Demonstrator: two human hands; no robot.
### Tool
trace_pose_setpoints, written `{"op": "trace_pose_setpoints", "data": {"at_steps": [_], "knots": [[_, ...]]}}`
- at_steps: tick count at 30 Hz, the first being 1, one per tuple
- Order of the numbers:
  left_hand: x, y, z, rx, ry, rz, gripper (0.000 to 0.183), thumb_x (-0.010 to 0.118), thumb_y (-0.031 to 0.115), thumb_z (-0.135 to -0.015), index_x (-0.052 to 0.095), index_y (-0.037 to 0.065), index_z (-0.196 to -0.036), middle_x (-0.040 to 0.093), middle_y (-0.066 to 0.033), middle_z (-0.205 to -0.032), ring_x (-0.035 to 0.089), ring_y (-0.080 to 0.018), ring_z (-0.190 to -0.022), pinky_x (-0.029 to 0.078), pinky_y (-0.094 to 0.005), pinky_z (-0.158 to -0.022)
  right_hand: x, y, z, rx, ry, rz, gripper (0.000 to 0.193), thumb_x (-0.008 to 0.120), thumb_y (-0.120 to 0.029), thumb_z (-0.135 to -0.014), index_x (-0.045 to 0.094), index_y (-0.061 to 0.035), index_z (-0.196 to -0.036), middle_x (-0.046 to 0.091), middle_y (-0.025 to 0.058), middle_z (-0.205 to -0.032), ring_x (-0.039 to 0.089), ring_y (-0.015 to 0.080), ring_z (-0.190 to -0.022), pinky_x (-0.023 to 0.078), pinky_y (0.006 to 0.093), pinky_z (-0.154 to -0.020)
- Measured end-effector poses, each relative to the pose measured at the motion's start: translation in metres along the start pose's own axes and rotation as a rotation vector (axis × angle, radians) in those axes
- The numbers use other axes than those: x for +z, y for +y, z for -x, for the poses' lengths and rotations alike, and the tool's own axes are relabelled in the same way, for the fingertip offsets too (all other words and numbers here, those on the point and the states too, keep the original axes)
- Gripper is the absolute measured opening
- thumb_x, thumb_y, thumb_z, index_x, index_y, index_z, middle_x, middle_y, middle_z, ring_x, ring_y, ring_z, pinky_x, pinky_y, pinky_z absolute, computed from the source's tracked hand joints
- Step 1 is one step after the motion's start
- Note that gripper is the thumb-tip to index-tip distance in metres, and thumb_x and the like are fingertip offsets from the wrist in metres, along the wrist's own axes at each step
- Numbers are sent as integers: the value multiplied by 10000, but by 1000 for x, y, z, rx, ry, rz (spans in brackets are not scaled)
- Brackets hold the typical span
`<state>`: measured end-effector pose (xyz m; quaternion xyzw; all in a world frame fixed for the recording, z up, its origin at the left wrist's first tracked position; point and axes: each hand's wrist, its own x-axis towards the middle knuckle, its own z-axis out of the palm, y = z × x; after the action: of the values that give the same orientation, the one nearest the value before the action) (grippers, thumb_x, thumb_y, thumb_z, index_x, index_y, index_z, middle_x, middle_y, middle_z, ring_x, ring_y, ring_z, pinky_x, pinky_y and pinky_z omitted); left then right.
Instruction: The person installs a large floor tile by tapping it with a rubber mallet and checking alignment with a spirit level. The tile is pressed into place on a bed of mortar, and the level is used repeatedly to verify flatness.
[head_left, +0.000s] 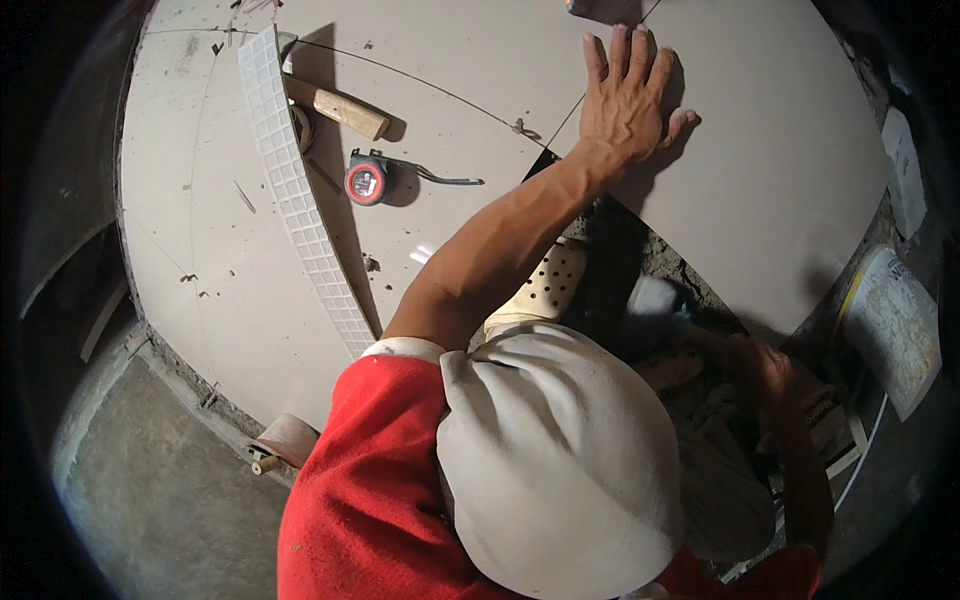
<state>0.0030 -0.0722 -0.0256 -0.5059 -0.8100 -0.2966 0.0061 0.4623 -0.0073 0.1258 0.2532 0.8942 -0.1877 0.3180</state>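
hand (624, 112) flat on pale tile (775, 165)

Hard shadows (dim, curved rim).

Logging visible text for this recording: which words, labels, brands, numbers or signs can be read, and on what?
Nothing reads clearly.
Red-ringed tape measure: face markings too small to read.
Pale bucket: marks near its rim, too blurred.
Dark object, lower right: possible lettering, too blurred.
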Motion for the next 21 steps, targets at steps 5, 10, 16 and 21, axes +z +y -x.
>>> {"op": "trace_pose_setpoints", "data": {"at_steps": [5, 10, 16, 21], "knots": [[1, 0, 0, -5, -11, 7, 835, 518, 659, -976, 439, 62, -1555, 346, -281, -1632, 210, -493, -1557, 31, -717, -1246, -11, -38, -10, -52, -22, -62, 450, 690, -151, -959, 590, -3, -1372, 702, 248, -1052, 703, 451, -948, 569, 492, -783], [1, 0, -1, -4, -14, -10, 833, 524, 657, -973, 445, 64, -1552, 354, -274, -1630, 211, -488, -1558, 30, -719, -1245, -48, -74, -29, -104, 20, -107, 449, 691, -132, -946, 602, -33, -1375, 694, 223, -999, 704, 438, -932, 562, 499, -774], [-3, 0, -1, -4, -22, 26, 805, 562, 634, -965, 448, 73, -1532, 361, -265, -1614, 237, -487, -1542, 88, -722, -1229, -65, -87, -32, -169, 162, -16, 453, 731, -158, -926, 625, -28, -1347, 702, 199, -1064, 703, 417, -965, 538, 511, -813], [-9, 1, -3, 20, -12, 31, 756, 659, 582, -941, 458, 109, -1495, 372, -252, -1584, 285, -500, -1504, 201, -741, -1180, -55, -60, -47, -80, 296, -49, 400, 707, -234, -993, 637, 17, -1296, 707, 234, -1130, 690, 442, -1013, 537, 493, -864]]}}
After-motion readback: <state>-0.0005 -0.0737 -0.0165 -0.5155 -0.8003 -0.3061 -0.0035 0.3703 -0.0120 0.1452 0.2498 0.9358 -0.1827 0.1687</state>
